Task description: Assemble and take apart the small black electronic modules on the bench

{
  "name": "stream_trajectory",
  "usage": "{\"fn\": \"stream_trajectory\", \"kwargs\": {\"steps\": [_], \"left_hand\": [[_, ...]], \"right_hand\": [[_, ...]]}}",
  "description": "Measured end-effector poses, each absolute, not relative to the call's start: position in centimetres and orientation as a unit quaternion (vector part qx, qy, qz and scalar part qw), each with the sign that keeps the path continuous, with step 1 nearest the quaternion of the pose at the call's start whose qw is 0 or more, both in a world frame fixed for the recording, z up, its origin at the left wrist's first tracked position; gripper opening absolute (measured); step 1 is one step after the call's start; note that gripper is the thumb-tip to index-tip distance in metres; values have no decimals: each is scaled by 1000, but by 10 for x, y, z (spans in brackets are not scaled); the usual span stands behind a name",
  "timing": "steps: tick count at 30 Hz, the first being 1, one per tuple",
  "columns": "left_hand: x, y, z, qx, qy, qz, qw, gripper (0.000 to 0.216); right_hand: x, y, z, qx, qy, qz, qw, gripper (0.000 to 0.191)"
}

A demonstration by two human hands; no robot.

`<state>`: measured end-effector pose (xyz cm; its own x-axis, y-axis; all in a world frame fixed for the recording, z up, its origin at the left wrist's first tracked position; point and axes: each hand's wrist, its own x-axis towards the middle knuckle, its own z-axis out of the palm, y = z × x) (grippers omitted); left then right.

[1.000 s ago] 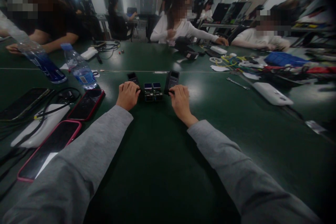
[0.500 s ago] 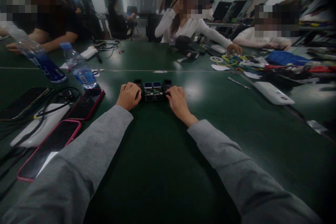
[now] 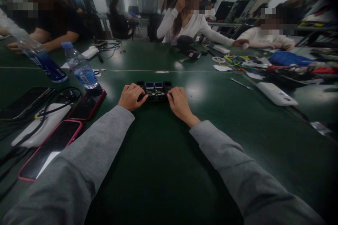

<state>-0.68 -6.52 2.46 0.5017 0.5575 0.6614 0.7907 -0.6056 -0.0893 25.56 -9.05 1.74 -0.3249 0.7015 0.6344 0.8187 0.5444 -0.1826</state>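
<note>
Two small circuit boards with little screens, the left board (image 3: 150,91) and the right board (image 3: 159,91), sit side by side on the dark green table (image 3: 161,154). A black block (image 3: 140,84) stands at their left and a second black block (image 3: 167,85) at their right. My left hand (image 3: 131,97) is closed round the left block, its thumb reaching to the left board. With fingers curled together, my right hand (image 3: 180,102) grips the right block. Parts of both blocks are hidden behind my fingers.
Left lie a red-edged phone (image 3: 87,104), a pink-cased phone (image 3: 50,151), a white power bank (image 3: 34,135), cables and two bottles, one a small water bottle (image 3: 81,68). Right are a wrench (image 3: 241,83), a white device (image 3: 276,94) and a wire pile. Several people sit beyond.
My left hand has shifted slightly right, its thumb now at the left board, and the left block sits closer to the boards. Across the table, a person's arm has moved to the right.
</note>
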Motion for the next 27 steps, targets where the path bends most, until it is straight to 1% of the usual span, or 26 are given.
{"fn": "stream_trajectory", "kwargs": {"steps": [4, 6, 16, 27], "left_hand": [[-8, -64, 24, -858, -381, -288, 191, 43], [-9, -64, 24, -862, -374, -283, 190, 47], [-8, -63, 23, -869, -367, -278, 181, 34], [-7, -63, 23, -863, -381, -280, 181, 41]], "right_hand": [[254, -91, 21, -454, -817, -69, 349, 18], [254, -92, 22, -450, -818, -66, 351, 18], [256, -92, 20, -447, -819, -62, 354, 17], [255, -95, 22, -448, -817, -48, 360, 15]]}}
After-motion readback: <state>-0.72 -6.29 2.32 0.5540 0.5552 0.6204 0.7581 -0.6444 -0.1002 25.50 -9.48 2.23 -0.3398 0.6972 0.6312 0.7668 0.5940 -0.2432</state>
